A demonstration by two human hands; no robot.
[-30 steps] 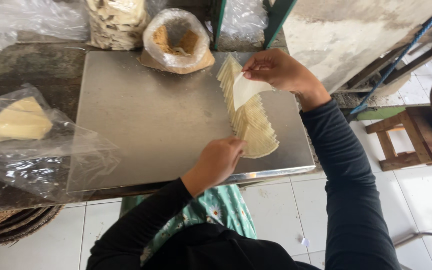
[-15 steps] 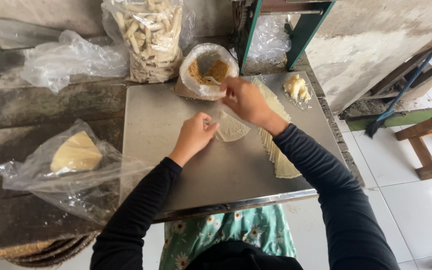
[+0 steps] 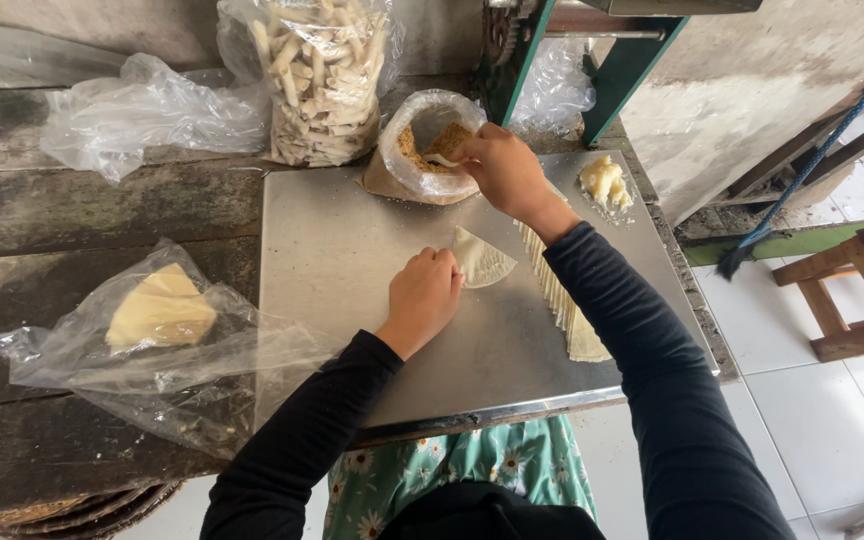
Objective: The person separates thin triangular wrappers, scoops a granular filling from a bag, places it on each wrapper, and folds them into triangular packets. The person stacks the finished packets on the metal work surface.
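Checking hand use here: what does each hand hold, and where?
Right hand grips a small spoon by its handle; left hand pins the dough wrapper at its edge.

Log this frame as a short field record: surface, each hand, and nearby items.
surface: steel sheet on a dark wooden bench
left hand: touching a folded triangular dough wrapper
right hand: reaching into an open plastic bag of brown crumbly filling
beside right arm: row of pale stacked wrappers
back: clear bag of pale finished sticks

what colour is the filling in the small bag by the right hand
Golden brown and crumbly, in the small bag; seen in the head view.
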